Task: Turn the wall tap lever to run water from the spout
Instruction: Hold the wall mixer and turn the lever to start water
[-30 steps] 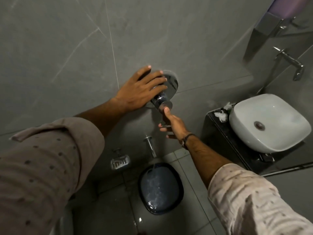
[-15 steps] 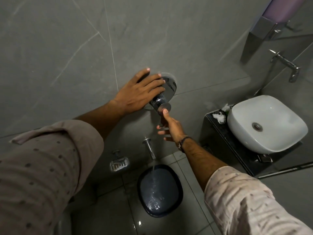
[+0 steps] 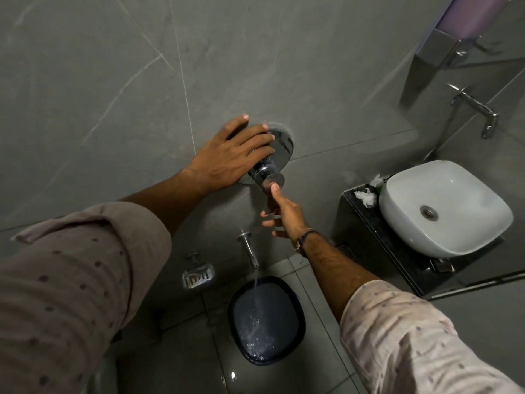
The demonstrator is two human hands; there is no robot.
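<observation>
Tap lever [image 3: 268,174]: chrome knob standing out from a round plate [image 3: 284,142] on the grey tiled wall, above the spout and between the two hands.
Left hand [image 3: 230,156]: laid flat over the plate and the lever's base, fingers spread and loose, not a closed grip; it seems placed there to steady the fitting or to brace against the wall.
Right hand [image 3: 285,213]: reaches up from below, one fingertip touching the lever's end cap, the other fingers curled loosely open; a light push or nudge is all this hold allows, which fits a lever needing little force.
Spout [image 3: 250,250]: chrome tube low on the wall, below the lever, angled toward the floor.
Water: a stream falls from the spout into the dark basin [image 3: 265,319] on the floor directly beneath, placed to catch it.
Progress: judging by the flow, the task looks essentially done.
Risk: splashing over the basin rim if the flow is opened further.
</observation>
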